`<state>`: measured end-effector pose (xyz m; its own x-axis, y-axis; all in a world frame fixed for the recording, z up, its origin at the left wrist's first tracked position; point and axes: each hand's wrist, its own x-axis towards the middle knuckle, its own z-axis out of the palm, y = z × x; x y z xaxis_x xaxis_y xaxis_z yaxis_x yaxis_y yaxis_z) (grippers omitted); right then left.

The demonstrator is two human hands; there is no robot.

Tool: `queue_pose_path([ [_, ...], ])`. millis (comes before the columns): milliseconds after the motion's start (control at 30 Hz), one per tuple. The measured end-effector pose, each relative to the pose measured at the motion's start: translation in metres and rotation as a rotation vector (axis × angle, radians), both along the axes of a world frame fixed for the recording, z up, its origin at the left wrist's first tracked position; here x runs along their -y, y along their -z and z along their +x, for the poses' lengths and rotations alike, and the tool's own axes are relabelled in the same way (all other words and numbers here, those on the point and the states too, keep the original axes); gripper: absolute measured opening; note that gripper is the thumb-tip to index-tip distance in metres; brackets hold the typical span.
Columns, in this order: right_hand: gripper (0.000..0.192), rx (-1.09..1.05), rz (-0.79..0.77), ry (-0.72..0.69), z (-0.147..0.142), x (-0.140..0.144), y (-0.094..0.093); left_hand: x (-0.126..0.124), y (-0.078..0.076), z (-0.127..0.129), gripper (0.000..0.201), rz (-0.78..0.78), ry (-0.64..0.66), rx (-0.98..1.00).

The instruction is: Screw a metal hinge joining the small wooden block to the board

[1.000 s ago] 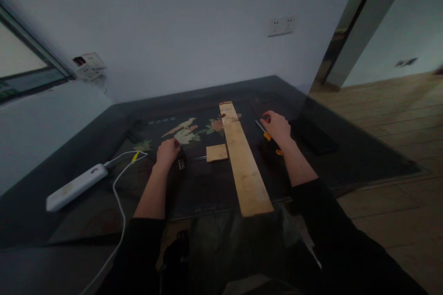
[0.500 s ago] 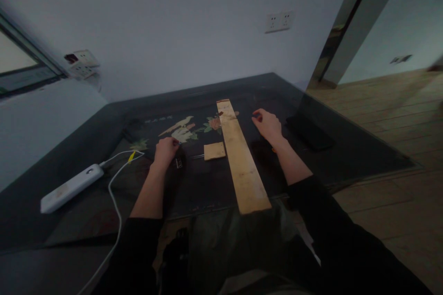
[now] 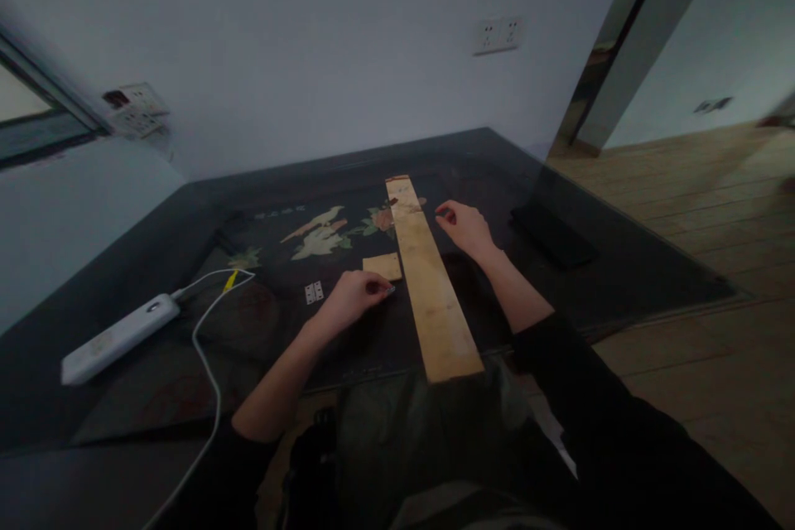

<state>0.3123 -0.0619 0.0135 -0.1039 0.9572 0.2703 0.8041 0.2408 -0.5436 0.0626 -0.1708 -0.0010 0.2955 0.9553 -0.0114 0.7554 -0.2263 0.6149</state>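
My left hand (image 3: 355,296) is pinched on a small metal hinge, seen nearly edge-on at the fingertips. It hovers by the near corner of a small square wooden piece (image 3: 382,266), left of a long wooden board (image 3: 435,290). Another hinge (image 3: 314,291) lies open and flat on the dark table, left of that hand. My right hand (image 3: 467,225) is on the board's other side, above the table. Its thumb and index finger are curled together near the board's right edge; whatever may be between them is too small to make out.
A white power strip (image 3: 121,338) with a white cable (image 3: 214,385) lies at the left. To the right rests a flat black object (image 3: 552,236). The long board's near end reaches past the table edge over my lap. A wall stands behind the table (image 3: 348,174).
My left hand has swung right with the small hinge, from beside the flat hinge to the square wooden piece. My right hand has shifted slightly left toward the board.
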Motion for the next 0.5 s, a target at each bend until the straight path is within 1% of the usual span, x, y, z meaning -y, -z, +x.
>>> queue_pose_path([
  [67, 0.022, 0.003, -0.003, -0.028, -0.002, 0.001, 0.000, 0.007, 0.005, 0.007, 0.018, 0.019, -0.006, -0.027],
  [167, 0.021, 0.008, -0.011, -0.053, -0.004, 0.002, -0.001, 0.011, 0.005, 0.010, 0.018, 0.046, -0.011, -0.060],
  [267, 0.021, 0.025, -0.021, -0.077, -0.007, 0.005, -0.003, 0.010, 0.004, 0.011, 0.015, 0.052, -0.026, -0.055],
  [367, 0.020, 0.048, -0.029, -0.118, -0.010, 0.008, -0.004, 0.009, 0.006, 0.012, 0.013, 0.056, -0.040, -0.038],
  [500, 0.020, 0.060, -0.031, -0.166, -0.013, 0.010, -0.003, 0.008, 0.010, 0.013, 0.018, 0.080, -0.017, -0.007],
])
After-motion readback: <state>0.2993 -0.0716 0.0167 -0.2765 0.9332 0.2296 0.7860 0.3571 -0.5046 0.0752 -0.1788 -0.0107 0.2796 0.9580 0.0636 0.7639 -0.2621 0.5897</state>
